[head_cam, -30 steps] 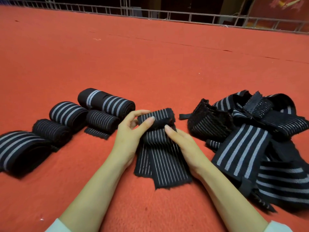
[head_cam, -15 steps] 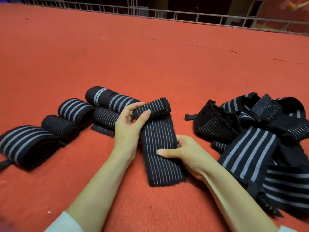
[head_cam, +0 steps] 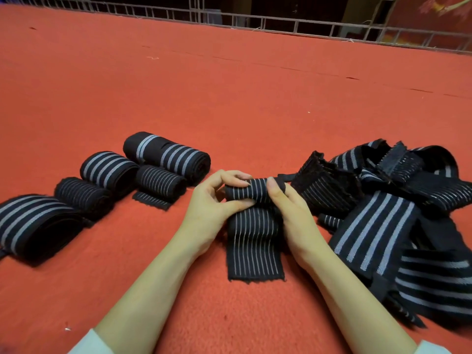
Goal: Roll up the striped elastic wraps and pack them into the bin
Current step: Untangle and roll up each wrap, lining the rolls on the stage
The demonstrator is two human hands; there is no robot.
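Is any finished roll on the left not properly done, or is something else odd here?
Yes. The thin-striped roll just left of the held wrap has a loose tail lying flat on the carpet, so it does not look fully wound. Also, no bin is in view.

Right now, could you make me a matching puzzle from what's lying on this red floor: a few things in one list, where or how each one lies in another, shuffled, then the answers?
Things
1. thin-striped black elastic wrap
2. heap of black striped wraps
3. broad-striped black roll
4. pale metal railing

States
A. along the far edge of the red carpet
B. half rolled, tail flat, gripped by the left hand and right hand
C. fully rolled, far left
D. loose and tangled, on the right

Pairs: 1-B; 2-D; 3-C; 4-A
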